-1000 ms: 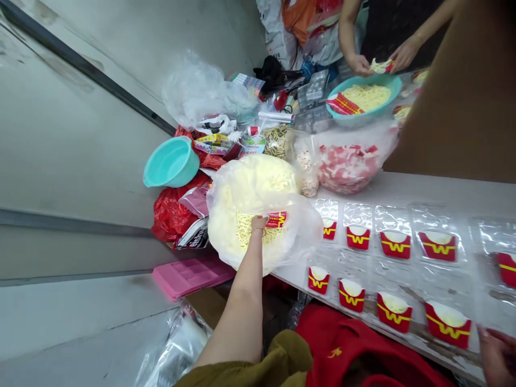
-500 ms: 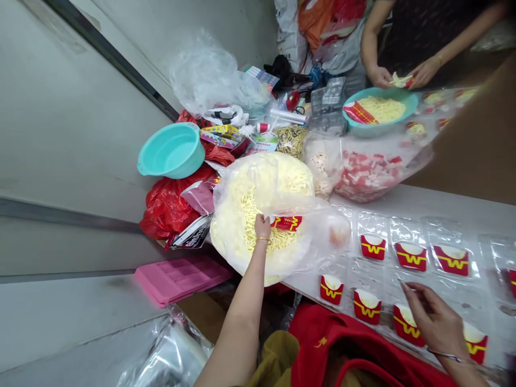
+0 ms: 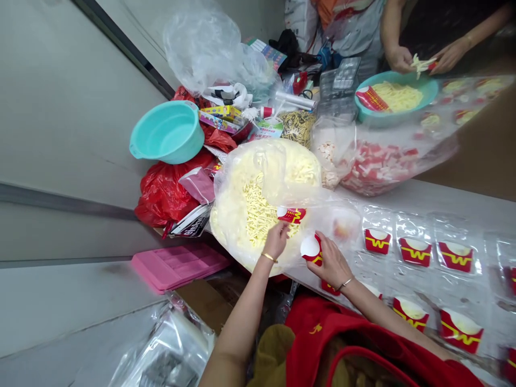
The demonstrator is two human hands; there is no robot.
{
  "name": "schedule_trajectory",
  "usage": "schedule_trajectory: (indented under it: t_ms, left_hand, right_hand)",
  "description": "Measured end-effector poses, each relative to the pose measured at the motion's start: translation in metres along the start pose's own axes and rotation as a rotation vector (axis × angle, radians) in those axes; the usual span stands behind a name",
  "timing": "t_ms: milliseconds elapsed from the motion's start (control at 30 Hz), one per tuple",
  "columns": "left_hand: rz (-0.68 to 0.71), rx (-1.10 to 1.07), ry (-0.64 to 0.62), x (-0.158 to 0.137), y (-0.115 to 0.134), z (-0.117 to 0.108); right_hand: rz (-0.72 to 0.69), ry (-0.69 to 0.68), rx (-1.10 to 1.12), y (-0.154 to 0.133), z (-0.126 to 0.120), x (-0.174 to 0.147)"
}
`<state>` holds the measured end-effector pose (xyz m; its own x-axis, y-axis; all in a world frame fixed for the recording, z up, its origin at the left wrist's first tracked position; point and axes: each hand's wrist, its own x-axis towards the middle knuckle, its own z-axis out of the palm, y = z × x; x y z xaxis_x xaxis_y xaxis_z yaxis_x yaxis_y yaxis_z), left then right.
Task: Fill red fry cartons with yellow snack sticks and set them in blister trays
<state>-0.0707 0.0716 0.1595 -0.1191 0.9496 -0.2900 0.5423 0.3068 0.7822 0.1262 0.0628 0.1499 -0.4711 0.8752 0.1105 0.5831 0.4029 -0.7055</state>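
A large clear plastic bag point(image 3: 229, 215) lies open in front of me, full of pale yellow fry-shaped pieces point(image 3: 258, 209). My left hand point(image 3: 277, 241) is over its near side with the fingers drawn together; whatever they hold is hidden. Just beyond those fingers, a stack of red fry cartons point(image 3: 293, 215) rests on the pieces. My right hand point(image 3: 331, 262) grips a single red fry carton point(image 3: 312, 249) by its side, at the bag's right edge. Its white inside faces up and left, and its contents, if any, do not show.
Clear plastic packets with red cartons point(image 3: 415, 251) lie in rows on the white table at right. A bag of red and white pieces point(image 3: 382, 166) stands behind. An empty turquoise basin point(image 3: 167, 131) sits at left. Across, another person's hands point(image 3: 447, 56) work above a turquoise bowl point(image 3: 397, 99).
My right hand has come left from over the carton rows and now holds a carton beside the bag. My left hand has drawn back slightly toward me and to the right.
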Motion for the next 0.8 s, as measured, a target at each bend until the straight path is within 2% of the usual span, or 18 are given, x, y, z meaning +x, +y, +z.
schedule_trajectory:
  t_ms: [67,133,300,367,500,600,667,733,800]
  left_hand:
    - [-0.031,0.189,0.031,0.019,-0.014,-0.005]
    - [-0.044,0.243,-0.019,0.033,-0.027,0.001]
    - [-0.087,0.103,0.017,0.038,-0.043,0.028]
    - [-0.110,0.036,0.045,0.036,-0.047,0.025]
    - [-0.172,-0.117,0.075,0.031,-0.054,0.000]
    - [-0.209,-0.252,0.071,0.025,-0.047,-0.020]
    - [-0.213,-0.415,0.056,0.019,-0.035,-0.028]
    - [-0.204,-0.586,0.019,0.012,-0.019,-0.032]
    - [-0.189,-0.660,-0.044,0.006,-0.005,-0.031]
  right_hand:
    - [0.045,0.003,0.015,0.009,0.005,-0.011]
    - [0.081,-0.015,0.033,0.016,0.007,-0.021]
    - [0.081,-0.058,0.061,0.020,0.005,-0.024]
    - [0.078,-0.050,0.066,0.021,0.003,-0.019]
    - [0.094,-0.052,0.070,0.020,0.000,-0.008]
    - [0.080,-0.070,0.054,0.016,0.002,0.003]
    - [0.069,-0.084,0.026,0.011,0.007,0.012]
    - [0.062,-0.087,-0.003,0.006,0.013,0.023]
    - [0.042,-0.067,-0.012,0.001,0.020,0.033]
